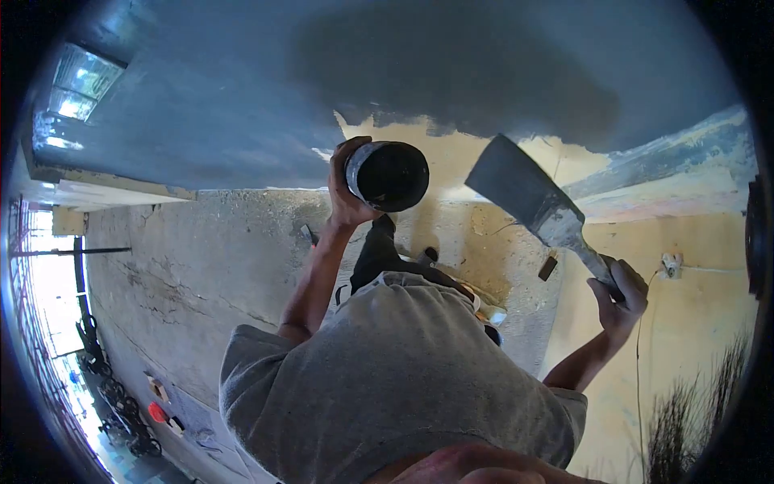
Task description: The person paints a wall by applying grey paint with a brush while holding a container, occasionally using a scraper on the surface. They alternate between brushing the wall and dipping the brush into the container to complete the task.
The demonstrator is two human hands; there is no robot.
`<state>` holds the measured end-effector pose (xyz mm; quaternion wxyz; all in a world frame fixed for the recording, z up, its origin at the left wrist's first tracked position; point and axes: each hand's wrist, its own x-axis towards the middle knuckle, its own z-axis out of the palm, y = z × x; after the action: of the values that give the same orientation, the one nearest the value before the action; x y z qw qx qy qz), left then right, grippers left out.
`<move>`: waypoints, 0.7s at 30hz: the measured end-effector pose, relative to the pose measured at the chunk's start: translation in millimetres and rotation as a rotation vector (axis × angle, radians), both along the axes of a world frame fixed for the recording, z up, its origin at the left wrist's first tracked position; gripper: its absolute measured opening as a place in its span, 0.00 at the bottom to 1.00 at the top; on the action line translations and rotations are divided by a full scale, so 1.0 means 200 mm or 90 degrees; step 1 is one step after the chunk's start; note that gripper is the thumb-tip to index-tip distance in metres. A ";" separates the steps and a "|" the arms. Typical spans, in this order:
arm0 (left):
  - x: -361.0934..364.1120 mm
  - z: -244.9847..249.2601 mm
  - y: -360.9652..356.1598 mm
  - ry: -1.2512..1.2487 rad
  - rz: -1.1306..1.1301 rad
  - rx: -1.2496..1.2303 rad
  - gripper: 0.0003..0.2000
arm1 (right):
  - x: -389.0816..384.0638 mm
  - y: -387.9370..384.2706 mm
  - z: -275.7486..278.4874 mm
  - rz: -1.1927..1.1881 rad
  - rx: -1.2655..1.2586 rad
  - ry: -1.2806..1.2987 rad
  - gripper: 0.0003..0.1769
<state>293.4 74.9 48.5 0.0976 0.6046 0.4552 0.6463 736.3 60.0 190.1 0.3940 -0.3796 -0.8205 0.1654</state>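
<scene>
My left hand (347,194) is closed around the side of a round container (389,176) with a dark inside and a whitish smeared rim; its contents are too dark to make out. In my right hand (621,297) is the handle of a wide putty knife (526,189), its broad blade raised toward the wall and marked with grey residue. Ahead of both hands stands a wall (234,121) coated blue-grey, darker in the upper middle. Below that coat, a ragged-edged cream strip (459,153) shows. Neither the container nor the blade visibly touches the wall.
Beneath me is a worn, cracked concrete floor (193,266). A cream wall (685,323) with a small socket (672,264) and a cable runs along the right. Bicycles (125,411) and a red object (157,412) are at lower left. A ledge (121,187) juts out on the left.
</scene>
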 end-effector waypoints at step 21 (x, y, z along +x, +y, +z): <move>-0.86 0.74 -0.14 -0.261 0.232 0.199 0.25 | -0.76 0.21 0.48 0.062 0.092 -0.172 0.28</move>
<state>121.3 46.3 196.9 -0.0240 0.3775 0.4220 0.8239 584.2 101.9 285.4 0.2976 -0.3290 -0.8933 0.0722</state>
